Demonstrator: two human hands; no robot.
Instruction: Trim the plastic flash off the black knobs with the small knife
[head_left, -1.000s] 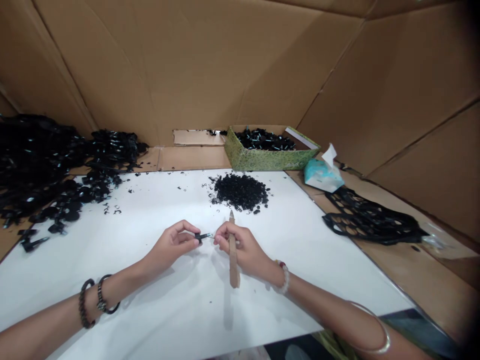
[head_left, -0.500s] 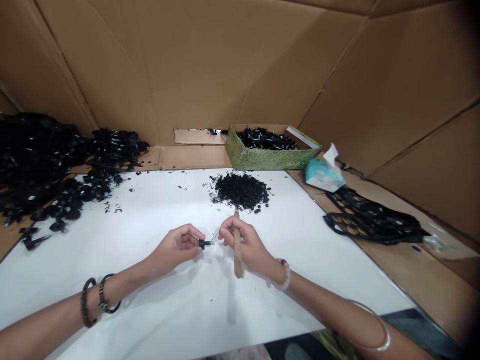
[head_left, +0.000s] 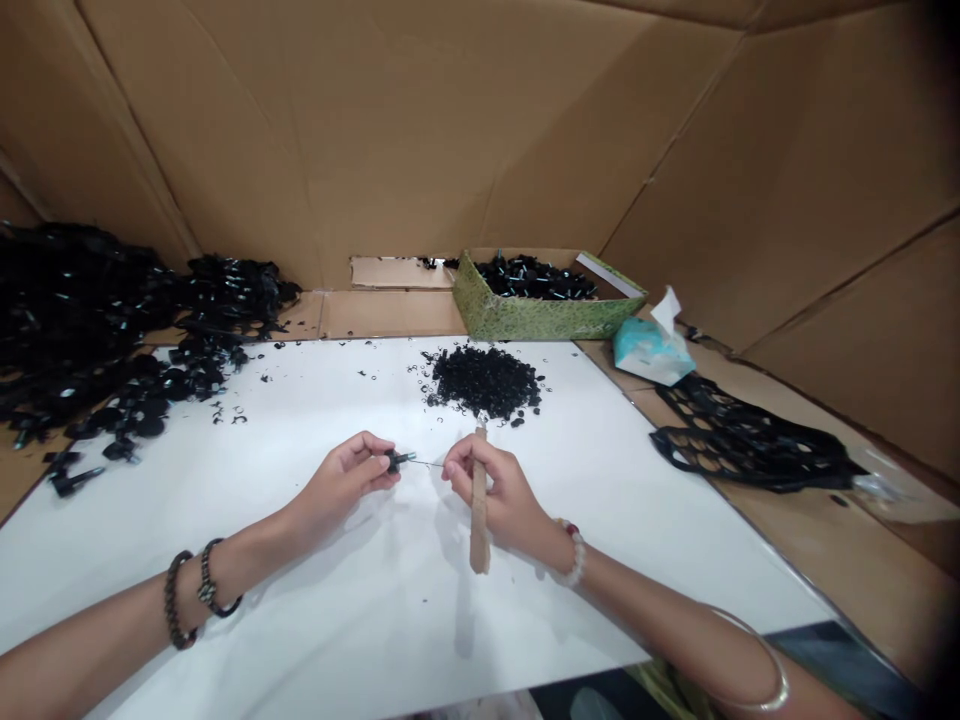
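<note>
My left hand (head_left: 352, 472) pinches a small black knob-like part with a metal screw end (head_left: 396, 460), which points to the right. In my right hand (head_left: 499, 488) a flat wooden stick (head_left: 480, 525) is gripped upright across the fingers. A thin dark line (head_left: 427, 463) runs from the right fingertips to the screw end; whether it is a wire or a strand I cannot tell. Beyond the hands lies a pile of tiny black rings and bits (head_left: 486, 382).
A green patterned box (head_left: 555, 322) at the back holds black screw parts. Heaped black parts (head_left: 82, 310) cover the far left. On the right are a tissue pack (head_left: 654, 352) and a black perforated sheet (head_left: 757, 440). Cardboard walls (head_left: 405, 130) enclose the white tabletop (head_left: 300, 640).
My left hand has moved slightly up and left with the black part, turning it. My right hand shifted slightly right, and the thin line between the hands looks longer and flatter.
</note>
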